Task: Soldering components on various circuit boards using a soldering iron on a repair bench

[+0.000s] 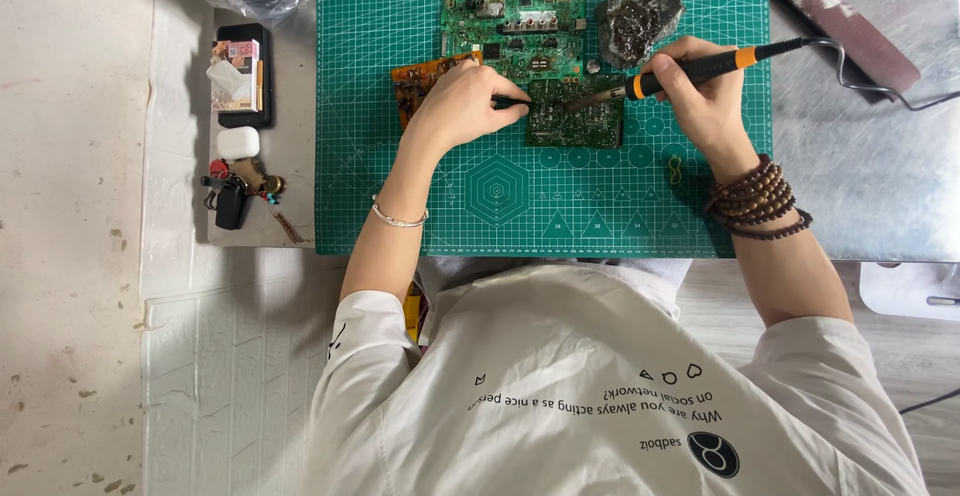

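Your right hand (700,86) grips the soldering iron (690,71), tip pointing left onto the small circuit board (575,116); left hand (460,106) pinches tweezers (512,103) just beside it

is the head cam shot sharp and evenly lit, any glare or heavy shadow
Head view: sharp across the frame, with soft, even daylight. The green cutting mat shows no glare; the metal tabletop has a dull sheen. Left hand and right hand with the soldering iron cast only faint shadows.
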